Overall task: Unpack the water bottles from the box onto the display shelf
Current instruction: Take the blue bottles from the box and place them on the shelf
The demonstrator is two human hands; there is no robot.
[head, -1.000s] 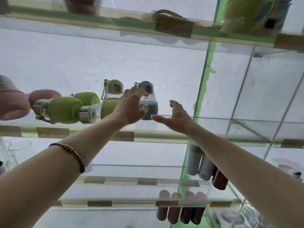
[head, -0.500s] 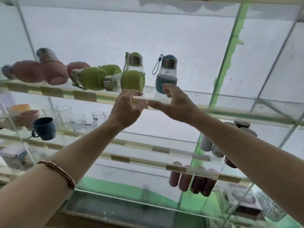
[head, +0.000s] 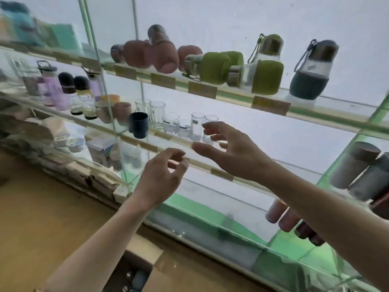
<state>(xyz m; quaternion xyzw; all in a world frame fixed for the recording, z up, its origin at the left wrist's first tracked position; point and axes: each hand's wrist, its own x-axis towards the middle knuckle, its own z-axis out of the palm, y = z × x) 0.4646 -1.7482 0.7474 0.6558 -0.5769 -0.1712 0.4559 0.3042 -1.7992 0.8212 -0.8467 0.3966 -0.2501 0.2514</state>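
Lowered away from the upper display shelf [head: 231,95] since a second ago, both hands now level with the glasses' shelf. Nearest, open box [head: 134,270] on the floor with bottle tops inside. Above it, left hand [head: 160,182] empty, fingers loosely curled. Right hand [head: 235,154] empty, fingers spread. Farthest, blue water bottle [head: 311,70] upright on that upper shelf beside green bottles [head: 237,68] and pink bottles [head: 151,51].

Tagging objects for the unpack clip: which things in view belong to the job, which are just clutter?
Job:
blue bottle
green bottles
pink bottles
top shelf
box
left hand and right hand, both empty

Clutter:
navy cup
clear glasses
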